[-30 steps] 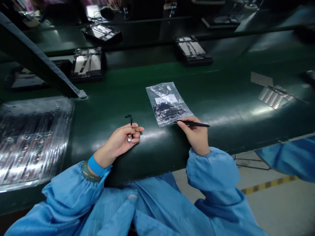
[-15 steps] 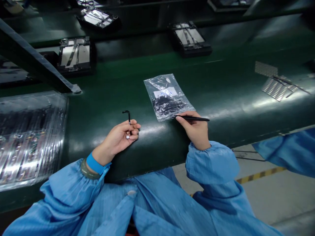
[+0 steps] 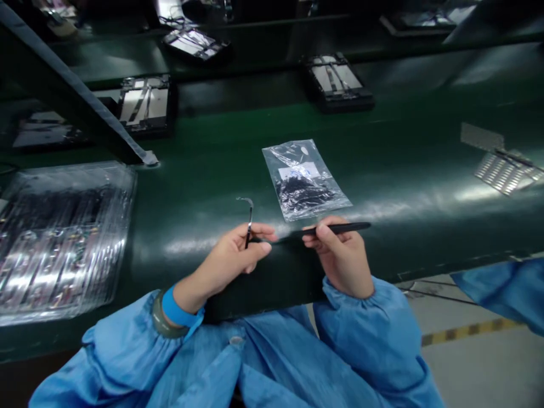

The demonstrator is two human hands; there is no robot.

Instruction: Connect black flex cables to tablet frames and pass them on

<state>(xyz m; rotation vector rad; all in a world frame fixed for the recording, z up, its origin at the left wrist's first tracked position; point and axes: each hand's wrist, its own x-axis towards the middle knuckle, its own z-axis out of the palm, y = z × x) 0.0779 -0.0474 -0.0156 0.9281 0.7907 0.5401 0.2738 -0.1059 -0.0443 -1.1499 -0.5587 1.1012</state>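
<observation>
My left hand (image 3: 232, 262) pinches a thin black flex strip (image 3: 249, 218) with a hooked upper end, held upright over the green belt (image 3: 191, 170). My right hand (image 3: 342, 255) grips black tweezers (image 3: 335, 228) lying level, their tip pointing left toward the strip and almost meeting my left fingertips. Just beyond both hands lies a small clear plastic bag (image 3: 304, 178) with a white label and a heap of dark small parts inside. Both sleeves are light blue; a blue band sits on my left wrist.
A clear blister tray (image 3: 59, 238) of parts lies at the left. Black fixtures with boards stand farther back (image 3: 147, 105) (image 3: 338, 82) (image 3: 198, 45). A dark slanted bar (image 3: 72, 90) crosses the upper left. Perforated metal sheets (image 3: 499, 167) lie right. Another person's blue sleeve (image 3: 505, 292) shows at right.
My two hands have drawn together: the right hand with the tweezers left the bag's corner and moved toward the strip. The left hand has turned, raising the strip between its fingertips.
</observation>
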